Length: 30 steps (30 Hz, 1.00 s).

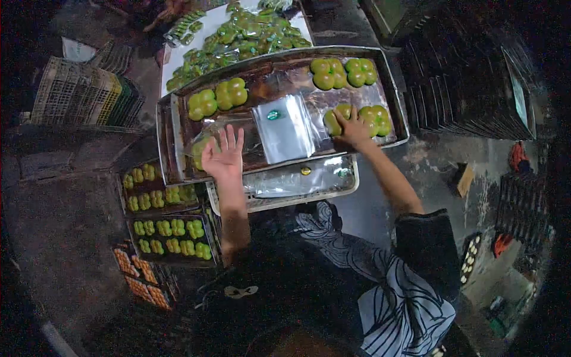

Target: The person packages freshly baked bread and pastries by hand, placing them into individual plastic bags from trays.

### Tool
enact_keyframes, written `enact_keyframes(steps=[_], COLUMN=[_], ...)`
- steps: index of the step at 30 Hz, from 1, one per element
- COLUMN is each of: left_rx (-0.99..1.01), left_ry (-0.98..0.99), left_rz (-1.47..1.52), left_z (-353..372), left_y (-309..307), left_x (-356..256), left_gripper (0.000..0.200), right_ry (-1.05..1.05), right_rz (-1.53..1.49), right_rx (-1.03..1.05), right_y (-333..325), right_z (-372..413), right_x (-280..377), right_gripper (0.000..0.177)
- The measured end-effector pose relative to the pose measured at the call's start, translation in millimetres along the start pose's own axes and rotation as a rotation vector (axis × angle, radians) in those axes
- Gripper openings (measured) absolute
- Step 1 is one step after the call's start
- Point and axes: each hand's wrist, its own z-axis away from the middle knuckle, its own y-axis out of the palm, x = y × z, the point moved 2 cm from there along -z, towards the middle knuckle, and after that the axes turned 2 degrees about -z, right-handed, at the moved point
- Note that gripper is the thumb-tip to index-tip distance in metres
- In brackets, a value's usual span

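Observation:
Clusters of glossy green buns lie in a large dark metal baking tray [285, 83]. My right hand [355, 131] rests on a bun cluster [334, 121] at the tray's right side, its fingers curved over the top. Against it lies another bun cluster [376, 121]. My left hand [225, 157] is raised palm up over the tray's left part, fingers spread, with nothing in it. Partly behind that hand is one more bun cluster [199, 153], with what looks like clear plastic around it. Between my hands sits a stack of clear plastic bags [285, 128] with a green label.
Beyond the tray, bagged green buns [244, 38] are heaped on a white surface. A pale tray [351, 184] with more plastic bags is nearest my body. Lower left are trays of green buns [172, 229]; stacked crates [77, 92] and stacked trays [464, 83] flank the area.

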Motion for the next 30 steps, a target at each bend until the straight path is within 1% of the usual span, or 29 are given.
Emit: enact_keyframes(steps=[1, 2, 3, 4, 5, 6, 7, 8, 9, 10, 11, 12, 13, 14, 15, 16, 17, 18, 19, 20, 21, 22, 23, 24, 25, 26, 27, 28, 30], left_rx=[0.008, 0.015, 0.022, -0.013, -0.047, -0.040, -0.089, -0.138, 0.020, 0.026, 0.180, 0.335, 0.457, 0.462, 0.359, 0.251, 0.359, 0.350, 0.337, 0.325, 0.322, 0.396, 0.470, 0.541, 0.565, 0.287, 0.155, 0.026, 0.042], left_ry=[-0.014, -0.028, -0.029, -0.001, 0.025, 0.015, 0.058, 0.096, 0.084, 0.058, 0.063, 0.075, -0.113, -0.113, 0.036, 0.187, 0.213, 0.223, 0.236, 0.246, 0.252, 0.060, -0.131, -0.322, -0.297, -0.048, -0.102, -0.153, -0.213], left_rz=[0.037, 0.076, 0.083, 0.119, 0.153, 0.151, 0.159, 0.167, 0.068, 0.068, -0.046, -0.155, -0.037, -0.030, -0.141, -0.247, -0.319, -0.313, -0.418, -0.522, -0.518, -0.354, -0.189, -0.021, -0.072, -0.267, -0.254, -0.239, -0.291], left_z=[0.9, 0.9, -0.7, -4.1, -7.8, -11.0, -11.9, -12.7, -13.8, -10.2, -3.7, 0.5, -7.3, -11.6, -7.1, -0.3, 12.6, 17.7, 22.3, 24.6, 23.3, 19.1, 14.5, 10.7, 17.2, 19.7, 21.6, 22.2, 29.1], left_y=[3.0, 5.9, 8.2, 11.1, 14.1, 16.5, 18.2, 18.7, 14.6, 17.4, 24.4, 29.6, 31.5, 27.9, 35.4, 43.1, 49.3, 50.7, 50.8, 50.2, 48.2, 45.3, 42.8, 39.7, 35.6, 26.3, 24.6, 24.7, 30.7], left_x=[-3.0, -4.8, -6.8, -9.4, -11.1, -10.0, -6.8, -0.7, 8.5, 14.3, 16.9, 18.2, 9.6, 8.1, 4.3, 0.6, 1.6, 5.3, 8.9, 9.3, 5.7, 3.1, 0.8, 0.7, 8.2, 16.2, 17.8, 16.6, -5.4], left_gripper=[0.045, 0.048, 0.048, 0.052, 0.056, 0.056, 0.057, 0.059, 0.058, 0.058, 0.056, 0.053, 0.051, 0.051, 0.052, 0.053, 0.056, 0.056, 0.057, 0.057, 0.057, 0.056, 0.055, 0.054, 0.052, 0.047, 0.046, 0.044, 0.041], right_ry=[0.099, 0.100, 0.201, 0.291, -0.046, -0.109, -0.249, -0.452, -0.538, -0.525, -0.490, -0.477, -0.445, -0.414, -0.583, -0.600, -0.589, -0.572, -0.525, -0.532, -0.565, -0.594, -0.618, -0.628, -0.486, -0.338, -0.286, -0.294, -0.429], right_rz=[-0.017, -0.011, -0.543, -1.079, -1.055, -0.726, -0.599, -0.697, -0.458, -0.488, -0.523, -0.512, -0.584, -0.652, -0.665, -0.652, -0.639, -0.633, -0.780, -0.781, -0.917, -1.053, -1.005, -1.004, -1.056, -1.105, -1.076, -1.078, -0.823], right_rx=[0.009, -0.001, -0.093, -0.186, -0.425, -0.655, -0.801, -0.571, -0.637, -0.610, -0.670, -0.672, -0.469, -0.264, -0.486, -0.487, -0.618, -0.744, -0.705, -0.699, -0.609, -0.520, -0.476, -0.483, -0.462, -0.432, -0.465, -0.458, -0.701], right_y=[-11.6, -12.1, -17.7, -21.3, -24.4, -65.3, -90.7, -114.9, -131.9, -145.4, -150.7, -157.5, -165.7, -168.1, -144.7, -145.0, -147.1, -148.1, -149.1, -149.7, -151.4, -152.7, -144.0, -146.2, -146.3, -144.3, -147.8, -142.9, -134.5], right_z=[4.1, 1.0, -1.4, -4.0, -3.1, 29.9, 53.6, 66.0, 81.0, 84.3, 77.8, 84.5, 90.8, 96.8, 101.5, 97.4, 95.2, 95.2, 86.5, 87.5, 87.6, 87.0, 93.8, 87.4, 79.5, 73.9, 65.1, 68.5, 82.2], right_x=[8.6, 7.9, 7.7, 8.6, 25.9, 69.1, 109.3, 140.0, 168.2, 185.4, 191.6, 190.6, 191.4, 193.6, 192.3, 195.4, 197.6, 200.7, 203.4, 206.3, 208.7, 211.9, 213.4, 218.0, 224.0, 231.1, 241.5, 241.3, 240.0], right_gripper=[0.078, 0.078, 0.073, 0.069, 0.063, 0.061, 0.065, 0.074, 0.084, 0.087, 0.092, 0.092, 0.094, 0.095, 0.099, 0.099, 0.100, 0.102, 0.097, 0.097, 0.098, 0.099, 0.098, 0.098, 0.101, 0.103, 0.099, 0.099, 0.092])
